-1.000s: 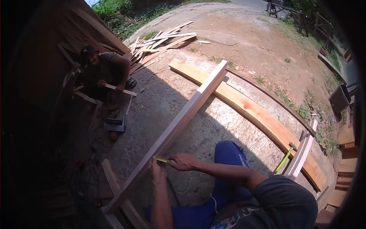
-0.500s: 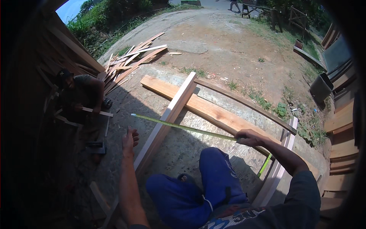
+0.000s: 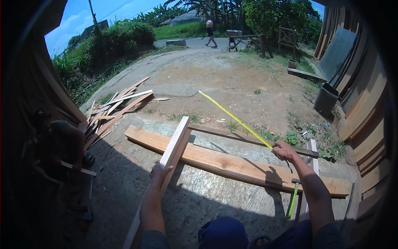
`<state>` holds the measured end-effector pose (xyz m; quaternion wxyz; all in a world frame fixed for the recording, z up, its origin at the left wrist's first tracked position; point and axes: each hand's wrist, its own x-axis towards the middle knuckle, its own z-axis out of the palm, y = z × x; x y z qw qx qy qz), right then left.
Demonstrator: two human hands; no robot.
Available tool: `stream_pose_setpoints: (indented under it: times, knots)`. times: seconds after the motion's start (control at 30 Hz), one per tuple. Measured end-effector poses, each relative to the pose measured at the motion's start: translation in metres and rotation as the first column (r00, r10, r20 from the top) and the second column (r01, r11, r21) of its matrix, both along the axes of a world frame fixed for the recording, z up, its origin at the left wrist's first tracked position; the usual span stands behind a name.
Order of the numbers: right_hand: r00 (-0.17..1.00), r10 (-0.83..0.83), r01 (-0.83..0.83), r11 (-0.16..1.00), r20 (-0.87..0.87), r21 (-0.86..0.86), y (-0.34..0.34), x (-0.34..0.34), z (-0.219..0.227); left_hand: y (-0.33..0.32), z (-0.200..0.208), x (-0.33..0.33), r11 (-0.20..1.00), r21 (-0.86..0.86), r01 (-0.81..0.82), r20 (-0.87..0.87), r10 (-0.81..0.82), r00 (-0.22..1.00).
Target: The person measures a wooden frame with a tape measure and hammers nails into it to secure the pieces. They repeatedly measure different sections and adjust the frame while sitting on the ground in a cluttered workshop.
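Your right hand [image 3: 283, 150], right of centre in the frame, is closed around the base of the yellow tape measure [image 3: 235, 118]; the case within your grip cannot be made out. The blade's long axis runs from that hand toward the upper left, its free end at upper centre, beyond the top end of the pale beam [image 3: 177, 139]. Your left hand [image 3: 160, 174], left of centre, lies over this beam, thumb spread to its right; finger closure cannot be told. The beam slants from lower left toward centre, across the blade's direction. Your right hand is nearer the tape's base.

Right arm [image 3: 314, 186] outstretched, fingers [image 3: 280, 152] curled
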<state>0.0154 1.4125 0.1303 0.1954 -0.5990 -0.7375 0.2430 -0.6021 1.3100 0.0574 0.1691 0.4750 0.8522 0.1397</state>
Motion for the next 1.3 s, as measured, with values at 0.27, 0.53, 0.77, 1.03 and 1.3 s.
stream_pose_setpoints:
  times: [0.27, 0.53, 0.77, 1.03, 1.3]
  knots:
    - [0.946, -0.293, 0.236, 0.916, -0.141, -0.324, 0.003, 0.022, 0.019, 0.006, -0.005, 0.02, 0.994, 0.094, -0.063, -0.106, 0.073, 0.992]
    - [0.85, -0.349, 0.215, 0.913, -0.394, -0.347, 0.03, 0.018, -0.039, 0.011, -0.004, 0.043, 0.99, 0.135, -0.042, -0.039, 0.048, 0.998]
    - [0.841, -0.321, 0.156, 0.914, -0.435, -0.374, 0.02, 0.007, -0.039, 0.003, -0.001, 0.066, 0.995, 0.074, -0.064, -0.09, 0.071, 0.993]
    - [0.963, -0.114, 0.079, 0.986, -0.244, -0.15, 0.02, 0.023, -0.046, 0.067, -0.003, 0.073, 0.977, 0.214, 0.022, 0.109, -0.046, 0.993]
    - [0.97, -0.116, 0.088, 0.987, -0.215, -0.136, 0.017, 0.018, -0.035, 0.202, -0.025, 0.075, 0.98, 0.193, -0.056, 0.38, -0.022, 0.925]
